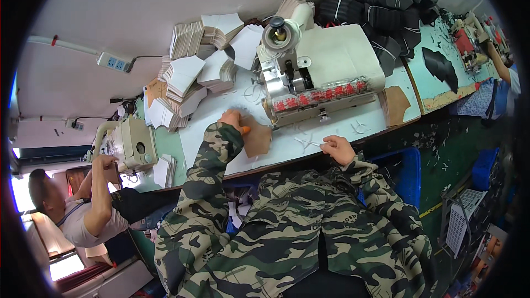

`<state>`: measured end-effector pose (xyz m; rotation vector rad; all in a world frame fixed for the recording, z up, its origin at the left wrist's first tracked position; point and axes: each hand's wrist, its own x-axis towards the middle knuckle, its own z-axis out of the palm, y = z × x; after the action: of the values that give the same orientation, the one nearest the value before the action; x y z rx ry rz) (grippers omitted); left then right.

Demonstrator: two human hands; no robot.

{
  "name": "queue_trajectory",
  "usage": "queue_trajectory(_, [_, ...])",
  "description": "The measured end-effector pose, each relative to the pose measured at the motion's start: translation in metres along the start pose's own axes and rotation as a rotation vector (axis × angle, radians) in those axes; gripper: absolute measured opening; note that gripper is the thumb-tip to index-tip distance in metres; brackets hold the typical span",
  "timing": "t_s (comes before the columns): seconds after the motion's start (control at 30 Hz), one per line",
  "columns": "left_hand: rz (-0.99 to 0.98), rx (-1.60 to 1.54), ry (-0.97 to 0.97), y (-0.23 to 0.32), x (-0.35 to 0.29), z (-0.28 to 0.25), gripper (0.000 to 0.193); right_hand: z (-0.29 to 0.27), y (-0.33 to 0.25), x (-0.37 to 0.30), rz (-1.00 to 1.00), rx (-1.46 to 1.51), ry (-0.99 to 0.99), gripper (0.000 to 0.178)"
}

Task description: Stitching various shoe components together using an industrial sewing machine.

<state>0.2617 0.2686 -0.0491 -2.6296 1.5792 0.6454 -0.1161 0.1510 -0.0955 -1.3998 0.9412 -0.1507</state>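
Note:
My left hand (233, 118) is on the white worktop, left of a sewing machine (326, 60). Its fingers are closed at the edge of a flat brown cut piece (258, 139), and something orange covers one fingertip. Near the table's front edge, my right hand (339, 149) pinches a thin whitish object (312, 143), too small to tell whether it is a strip or a slim tool. The brown piece lies in front of the machine's needle end, apart from my right hand.
Stacks of white cut pieces (185, 74) stand behind my left hand. Black bundles (386, 14) are piled behind the machine. More brown pieces (396, 106) lie at its right. A blue bin (411, 174) is below the table. Co-workers sit at left (94, 215) and far right (499, 66).

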Motion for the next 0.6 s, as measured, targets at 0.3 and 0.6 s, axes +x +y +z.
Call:
queue_trajectory(0.3, [0.304, -0.966, -0.564, 0.039, -0.019, -0.089, 0.031, 0.030, -0.126, -0.006, -0.047, 0.351, -0.342, 0.051])
queue_trajectory(0.6, [0.248, -1.299, -0.242, 0.093, -0.018, -0.026, 0.026, 0.068, -0.129, -0.007, 0.015, 0.703, -0.143, 0.037])
